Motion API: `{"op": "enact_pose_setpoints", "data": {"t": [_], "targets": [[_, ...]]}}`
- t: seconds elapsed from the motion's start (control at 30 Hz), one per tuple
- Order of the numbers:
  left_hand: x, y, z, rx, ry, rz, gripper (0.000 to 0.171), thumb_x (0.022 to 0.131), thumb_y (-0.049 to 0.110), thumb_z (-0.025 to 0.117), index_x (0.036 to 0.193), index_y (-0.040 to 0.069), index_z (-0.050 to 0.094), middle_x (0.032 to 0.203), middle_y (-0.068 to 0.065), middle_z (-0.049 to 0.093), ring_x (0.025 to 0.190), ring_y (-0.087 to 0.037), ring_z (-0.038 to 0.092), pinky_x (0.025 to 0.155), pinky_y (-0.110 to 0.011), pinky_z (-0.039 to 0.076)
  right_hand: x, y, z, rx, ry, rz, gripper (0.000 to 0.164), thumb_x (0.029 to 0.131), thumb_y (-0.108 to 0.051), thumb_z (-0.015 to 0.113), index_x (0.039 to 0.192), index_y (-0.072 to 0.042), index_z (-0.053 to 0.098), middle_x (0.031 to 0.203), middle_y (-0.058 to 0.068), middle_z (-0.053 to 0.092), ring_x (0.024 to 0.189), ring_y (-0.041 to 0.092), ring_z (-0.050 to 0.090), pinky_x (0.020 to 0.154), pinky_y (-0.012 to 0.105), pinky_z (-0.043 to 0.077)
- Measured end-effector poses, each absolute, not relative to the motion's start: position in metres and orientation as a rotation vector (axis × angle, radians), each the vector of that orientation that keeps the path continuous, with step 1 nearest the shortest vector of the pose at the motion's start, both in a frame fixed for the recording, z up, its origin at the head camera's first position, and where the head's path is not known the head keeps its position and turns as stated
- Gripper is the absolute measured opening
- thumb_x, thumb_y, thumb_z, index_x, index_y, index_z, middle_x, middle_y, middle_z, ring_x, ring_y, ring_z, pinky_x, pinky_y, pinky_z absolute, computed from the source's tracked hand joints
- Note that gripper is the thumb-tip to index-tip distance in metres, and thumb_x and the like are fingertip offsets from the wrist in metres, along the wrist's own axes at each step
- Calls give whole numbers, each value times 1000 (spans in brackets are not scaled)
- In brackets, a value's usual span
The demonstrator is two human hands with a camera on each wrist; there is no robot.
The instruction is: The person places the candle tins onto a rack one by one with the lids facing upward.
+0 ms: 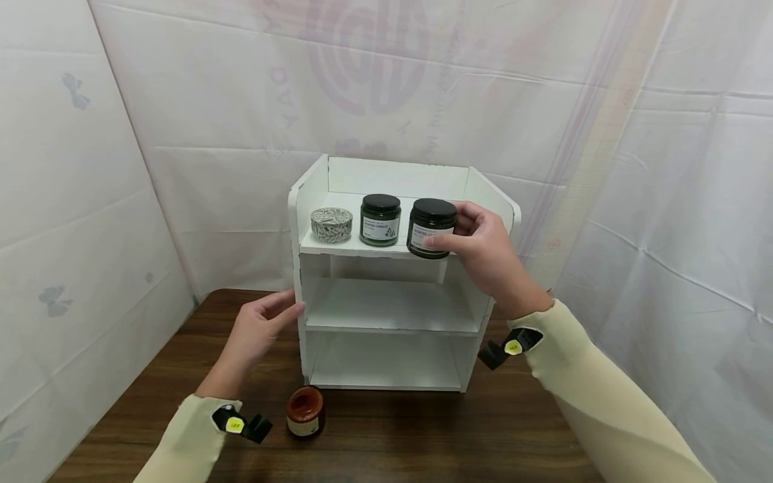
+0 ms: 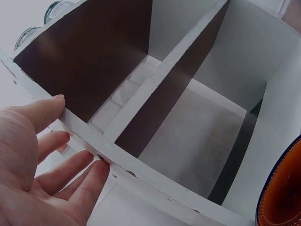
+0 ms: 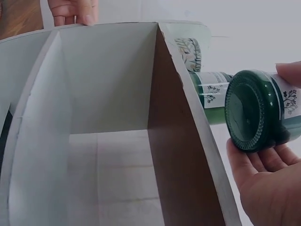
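Note:
My right hand [image 1: 486,251] grips a dark green candle jar [image 1: 431,231] with a black lid and white label, at the front of the top shelf. The right wrist view shows the jar's ribbed glass base [image 3: 245,113], tilted toward the camera. Left of it on that shelf stand a similar green candle jar [image 1: 380,221] and a round leaf-patterned tin [image 1: 331,225]. My left hand [image 1: 256,329] touches the left side panel of the white shelf unit [image 1: 386,254]; its thumb [image 2: 47,112] lies at the front edge and its fingertips against the outer face.
An amber glass jar [image 1: 304,410] without a lid stands on the dark wooden table [image 1: 423,439], in front of the unit's lower left corner. Two lower shelves [image 1: 392,305] sit below the top one. White cloth [image 1: 241,100] hangs behind and on both sides.

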State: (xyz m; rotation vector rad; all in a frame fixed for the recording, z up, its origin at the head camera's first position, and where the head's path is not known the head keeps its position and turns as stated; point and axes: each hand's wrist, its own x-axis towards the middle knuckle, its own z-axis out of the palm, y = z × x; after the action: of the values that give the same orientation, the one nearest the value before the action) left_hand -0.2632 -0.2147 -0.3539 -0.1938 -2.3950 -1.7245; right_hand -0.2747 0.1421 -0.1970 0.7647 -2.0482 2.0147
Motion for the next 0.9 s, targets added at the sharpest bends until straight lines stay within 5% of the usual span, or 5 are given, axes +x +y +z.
{"op": "enact_pose_setpoints", "data": {"t": [0.2, 0.9], "targets": [[-264, -215, -354, -192, -2394, -1722, 62, 96, 47, 70, 146, 12, 58, 147, -11, 60, 128, -18, 57, 90, -13, 48, -280, 140, -190, 724, -2083, 2062, 48, 78, 10, 76, 122, -3, 60, 109, 1, 74, 93, 12, 70, 84, 26, 60], [-264, -215, -355, -202, -2387, -1729, 63, 97, 46, 69, 147, 10, 56, 149, -13, 58, 133, -26, 54, 89, -12, 48, -303, 140, -178, 569, -2198, 2126, 48, 77, 15, 72, 118, -4, 57, 102, -1, 71, 93, 11, 64, 82, 19, 54]]}}
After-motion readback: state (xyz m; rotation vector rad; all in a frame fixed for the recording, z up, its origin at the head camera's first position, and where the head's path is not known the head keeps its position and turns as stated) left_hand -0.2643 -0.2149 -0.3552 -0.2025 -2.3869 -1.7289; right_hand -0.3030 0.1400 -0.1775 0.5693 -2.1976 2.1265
